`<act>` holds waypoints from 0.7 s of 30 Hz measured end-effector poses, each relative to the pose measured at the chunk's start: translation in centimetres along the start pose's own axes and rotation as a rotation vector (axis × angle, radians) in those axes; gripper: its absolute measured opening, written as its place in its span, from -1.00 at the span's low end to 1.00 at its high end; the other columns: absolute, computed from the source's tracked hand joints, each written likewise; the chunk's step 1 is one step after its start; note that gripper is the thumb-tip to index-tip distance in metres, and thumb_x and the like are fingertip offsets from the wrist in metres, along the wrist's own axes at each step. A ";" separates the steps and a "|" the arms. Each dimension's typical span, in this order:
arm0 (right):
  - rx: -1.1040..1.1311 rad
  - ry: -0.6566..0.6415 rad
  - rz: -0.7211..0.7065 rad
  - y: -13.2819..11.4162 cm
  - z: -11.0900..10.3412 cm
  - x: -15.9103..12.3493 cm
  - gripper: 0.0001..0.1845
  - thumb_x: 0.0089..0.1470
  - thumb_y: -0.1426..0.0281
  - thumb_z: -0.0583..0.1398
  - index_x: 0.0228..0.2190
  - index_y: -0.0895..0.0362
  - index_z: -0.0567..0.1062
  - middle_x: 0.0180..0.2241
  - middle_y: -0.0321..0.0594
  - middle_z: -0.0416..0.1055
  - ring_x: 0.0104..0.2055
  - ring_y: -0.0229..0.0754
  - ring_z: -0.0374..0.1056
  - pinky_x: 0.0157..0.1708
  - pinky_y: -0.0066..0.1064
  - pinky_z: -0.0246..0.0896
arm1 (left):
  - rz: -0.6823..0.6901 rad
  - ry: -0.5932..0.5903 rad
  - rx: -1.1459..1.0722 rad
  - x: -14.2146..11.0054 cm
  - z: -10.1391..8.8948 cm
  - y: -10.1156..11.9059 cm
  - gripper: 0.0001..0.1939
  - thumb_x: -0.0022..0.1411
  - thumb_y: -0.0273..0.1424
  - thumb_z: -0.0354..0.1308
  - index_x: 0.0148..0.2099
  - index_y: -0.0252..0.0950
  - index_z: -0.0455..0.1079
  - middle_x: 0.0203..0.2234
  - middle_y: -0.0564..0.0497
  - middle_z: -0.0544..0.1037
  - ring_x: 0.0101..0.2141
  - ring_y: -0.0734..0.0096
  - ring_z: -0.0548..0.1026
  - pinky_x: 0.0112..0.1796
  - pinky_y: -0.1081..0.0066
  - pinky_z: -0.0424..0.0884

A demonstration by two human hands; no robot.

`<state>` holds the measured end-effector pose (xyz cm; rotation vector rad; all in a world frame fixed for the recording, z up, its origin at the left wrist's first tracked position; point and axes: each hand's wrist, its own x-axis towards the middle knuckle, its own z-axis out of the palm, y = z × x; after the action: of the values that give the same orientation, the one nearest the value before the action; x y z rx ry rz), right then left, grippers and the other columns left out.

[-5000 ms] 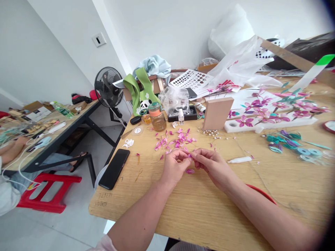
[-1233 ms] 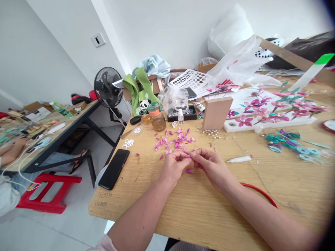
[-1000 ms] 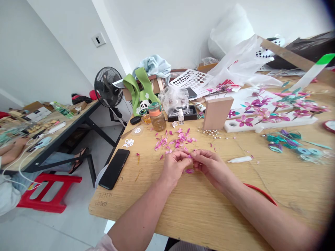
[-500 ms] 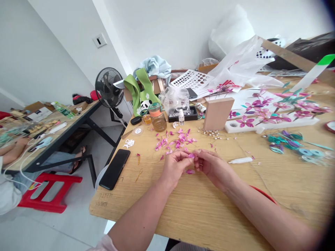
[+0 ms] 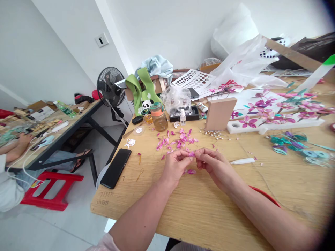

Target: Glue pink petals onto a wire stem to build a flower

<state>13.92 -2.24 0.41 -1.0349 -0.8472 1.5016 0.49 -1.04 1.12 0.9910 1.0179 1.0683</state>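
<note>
My left hand (image 5: 178,163) and my right hand (image 5: 209,161) meet fingertip to fingertip above the wooden table (image 5: 209,209). Between them a small pink petal (image 5: 192,154) is pinched, with fingers of both hands closed on it. Another pink petal (image 5: 192,172) lies on the wood just under the hands. Beyond my left hand spreads a scatter of loose pink petals (image 5: 180,142). To the right of my right hand rests a slim white tube (image 5: 243,161). Pearl-tipped stamens (image 5: 216,134) lie in front of an upright wooden block (image 5: 220,114).
A black phone (image 5: 115,168) lies by the left edge. Behind the petals stand a jar of brown liquid (image 5: 159,120) and a small spray bottle (image 5: 182,118). Finished pink flowers (image 5: 267,115) stand in a white foam strip (image 5: 240,128). A co-worker's hand (image 5: 23,141) is at the left table.
The whole view has shifted slightly, so things sit a little further right. My hands stay together on the petal, with only small finger movement.
</note>
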 end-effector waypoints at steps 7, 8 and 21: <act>-0.080 0.031 -0.036 0.2 0.1 0.2 -0.69 -0.25 0.21 0.36 -0.57 0.17 0.45 -0.61 -0.32 0.29 -0.55 -0.32 0.14 -0.53 -0.45 0.04 | 0.052 0.004 0.083 0.1 -0.1 -0.2 -0.87 -0.12 -0.39 0.27 -0.49 -0.34 0.41 -0.39 0.03 0.41 -0.60 0.70 0.18 -0.62 0.57 0.05; -0.095 0.036 -0.039 0.3 0.1 0.2 -0.69 -0.24 0.20 0.36 -0.57 0.18 0.45 -0.61 -0.32 0.30 -0.55 -0.32 0.14 -0.53 -0.45 0.04 | 0.061 0.001 0.094 0.1 -0.1 -0.2 -0.86 -0.12 -0.38 0.27 -0.49 -0.34 0.41 -0.38 0.02 0.41 -0.59 0.70 0.18 -0.62 0.57 0.06; -0.222 0.072 -0.097 0.4 0.1 0.2 -0.70 -0.14 0.17 0.28 -0.53 0.17 0.43 -0.61 -0.32 0.30 -0.55 -0.30 0.16 -0.51 -0.43 0.07 | 0.092 -0.061 0.119 0.0 -0.3 -0.2 -0.84 -0.06 -0.35 0.26 -0.43 -0.35 0.41 -0.33 -0.02 0.44 -0.60 0.68 0.24 -0.64 0.58 0.16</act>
<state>13.72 -2.11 0.05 -1.1856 -1.0149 1.3014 0.25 -1.06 0.84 1.1699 1.0029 1.0560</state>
